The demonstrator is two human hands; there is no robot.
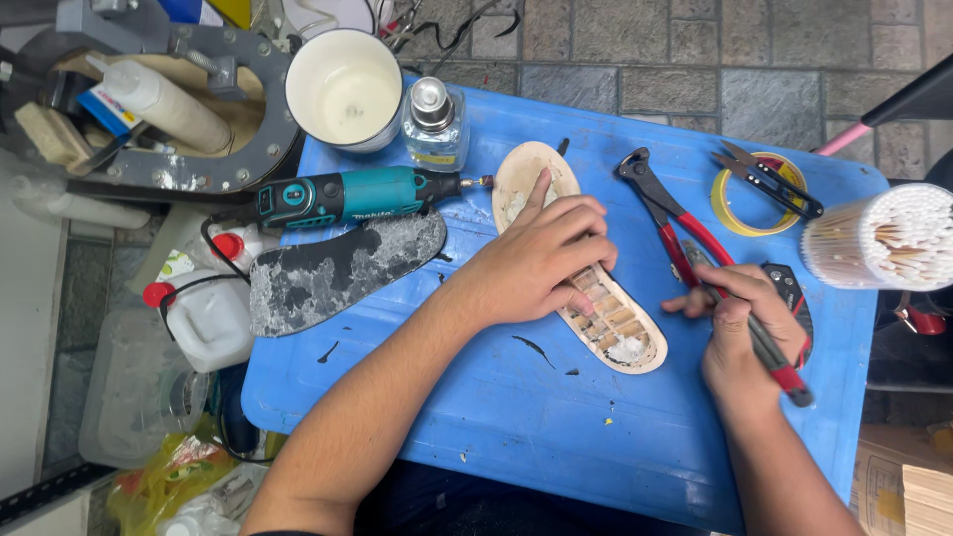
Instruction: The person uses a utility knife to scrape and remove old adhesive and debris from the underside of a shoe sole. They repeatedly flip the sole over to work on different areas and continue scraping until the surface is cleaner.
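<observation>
Fingers [743,320] of the right hand [740,337] are closed around the red handle of the pincers [685,233] at the worktop's [556,437] right. Left of it, the left hand [531,263] lies spread and flat on the pale shoe sole [615,333], pinning it mid-worktop. It looks like a steadying step; working the sole's ribbed inside would call for swinging the pincer head over. Farther left lie a teal rotary tool [342,197] and a white cup [344,89].

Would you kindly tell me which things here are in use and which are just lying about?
In use: left hand pressing the shoe sole; right hand gripping a red-handled tool.
Lying about: rotary tool, pincers, tape roll, white cup, glass bottle, dark insole.
</observation>
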